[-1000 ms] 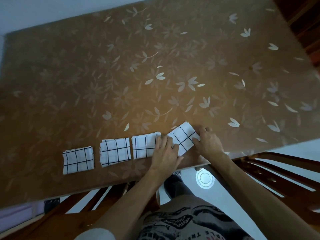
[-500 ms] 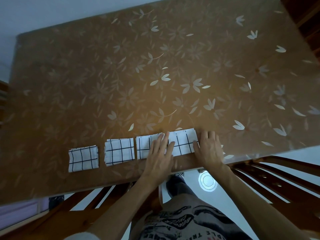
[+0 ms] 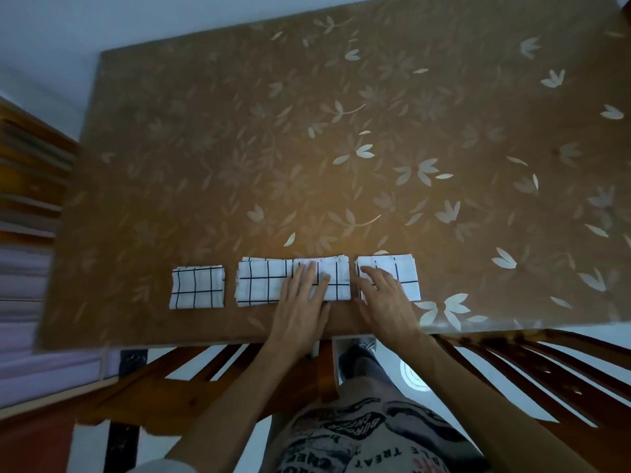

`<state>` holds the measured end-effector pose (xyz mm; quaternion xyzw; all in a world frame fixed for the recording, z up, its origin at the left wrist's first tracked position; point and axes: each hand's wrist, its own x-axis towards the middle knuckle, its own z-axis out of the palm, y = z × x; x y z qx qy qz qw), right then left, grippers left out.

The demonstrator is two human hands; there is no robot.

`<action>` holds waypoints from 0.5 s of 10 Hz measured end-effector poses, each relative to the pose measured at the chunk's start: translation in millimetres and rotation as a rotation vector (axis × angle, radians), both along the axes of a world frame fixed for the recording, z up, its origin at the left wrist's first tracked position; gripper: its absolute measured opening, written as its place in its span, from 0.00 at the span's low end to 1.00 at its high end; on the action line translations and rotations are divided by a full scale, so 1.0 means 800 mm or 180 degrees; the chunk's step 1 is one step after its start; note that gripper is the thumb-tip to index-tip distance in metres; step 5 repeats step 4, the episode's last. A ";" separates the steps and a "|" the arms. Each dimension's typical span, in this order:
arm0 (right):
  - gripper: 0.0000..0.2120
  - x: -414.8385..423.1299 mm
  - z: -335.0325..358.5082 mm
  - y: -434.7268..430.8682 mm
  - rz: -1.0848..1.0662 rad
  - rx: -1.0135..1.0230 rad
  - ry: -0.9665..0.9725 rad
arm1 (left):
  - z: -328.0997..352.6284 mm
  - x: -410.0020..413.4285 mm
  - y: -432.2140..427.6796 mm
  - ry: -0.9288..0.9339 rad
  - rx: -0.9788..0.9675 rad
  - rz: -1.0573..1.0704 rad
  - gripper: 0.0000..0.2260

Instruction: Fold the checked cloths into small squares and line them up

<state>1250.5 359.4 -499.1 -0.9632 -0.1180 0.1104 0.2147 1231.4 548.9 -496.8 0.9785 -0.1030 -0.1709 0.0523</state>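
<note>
Several white cloths with black checks lie folded into small squares in a row near the table's front edge. The leftmost square (image 3: 197,287) sits apart. The second square (image 3: 260,280) touches the third square (image 3: 336,280). My left hand (image 3: 304,298) lies flat with fingers spread on the third square. The rightmost square (image 3: 403,274) lies straight in the row, and my right hand (image 3: 386,298) rests flat on its left part, fingers apart.
The brown flower-patterned table (image 3: 341,148) stretches far beyond the row. Wooden chairs stand below the front edge at left (image 3: 191,380) and right (image 3: 546,367). A wooden slatted piece (image 3: 30,172) stands at the left. A round white thing (image 3: 411,375) lies on the floor.
The rightmost square, tilted a second ago, now lies straight in the row. My left hand pushed the third square against the second. My right hand moved onto the rightmost square.
</note>
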 end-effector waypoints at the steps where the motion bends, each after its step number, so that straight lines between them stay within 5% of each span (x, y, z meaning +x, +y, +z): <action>1: 0.18 -0.002 0.014 0.006 0.0032 0.0074 0.0060 | 0.024 -0.016 0.006 0.0190 -0.0233 0.0334 0.23; 5: 0.13 -0.031 0.088 0.056 0.0091 0.0170 0.0410 | 0.110 -0.067 0.065 0.0232 -0.0809 0.1316 0.15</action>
